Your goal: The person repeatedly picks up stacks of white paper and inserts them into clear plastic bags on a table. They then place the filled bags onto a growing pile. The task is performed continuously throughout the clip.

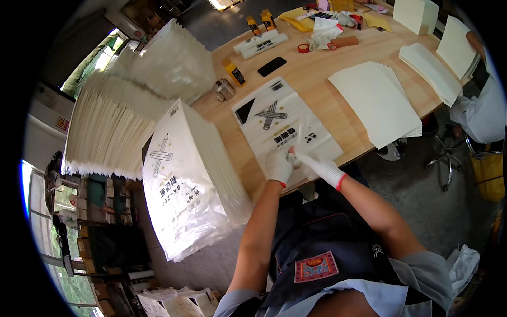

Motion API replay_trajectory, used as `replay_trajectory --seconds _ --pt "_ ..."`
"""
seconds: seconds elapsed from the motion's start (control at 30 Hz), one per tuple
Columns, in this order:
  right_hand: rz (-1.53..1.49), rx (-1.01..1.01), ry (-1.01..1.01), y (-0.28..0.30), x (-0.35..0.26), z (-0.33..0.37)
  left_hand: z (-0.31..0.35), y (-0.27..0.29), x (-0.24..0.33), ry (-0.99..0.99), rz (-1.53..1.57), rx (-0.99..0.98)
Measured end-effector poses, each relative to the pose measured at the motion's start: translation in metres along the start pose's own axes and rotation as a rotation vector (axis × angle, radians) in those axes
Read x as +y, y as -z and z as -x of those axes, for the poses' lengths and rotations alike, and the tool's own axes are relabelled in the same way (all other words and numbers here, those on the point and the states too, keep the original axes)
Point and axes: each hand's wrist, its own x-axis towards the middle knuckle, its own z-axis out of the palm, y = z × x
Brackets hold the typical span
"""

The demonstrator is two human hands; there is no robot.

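Observation:
A clear plastic bag of white paper (311,124), printed with crossed pencils and dark lettering, lies flat in front of me at the table edge. Over its near end are my left hand (278,166) and my right hand (323,168), both in white gloves with red cuffs. The left hand's fingers are curled closed, with bare fingertips showing. The right hand's fingers are drawn together and reach toward those fingertips, nearly touching them. Whatever is pinched between the hands is too small to make out.
Left of me stands a tall stack of similar packed bags (182,185), with more stacks (105,121) behind. Loose white sheets (372,100) lie to the right. Farther back are a phone (272,65), a yellow bottle (234,72), a metal cup (224,90) and plastic rolls (261,44). Another person sits far right.

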Motion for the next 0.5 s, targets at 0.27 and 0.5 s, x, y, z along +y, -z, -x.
replay_trajectory --seconds 0.27,0.5 --pt "0.781 0.246 0.279 0.025 0.102 -0.05 -0.04 0.051 0.03 0.331 1.345 0.297" --pt "0.298 -0.238 -0.446 0.064 -0.017 0.031 -0.032 0.074 0.056 0.243 1.122 0.017"
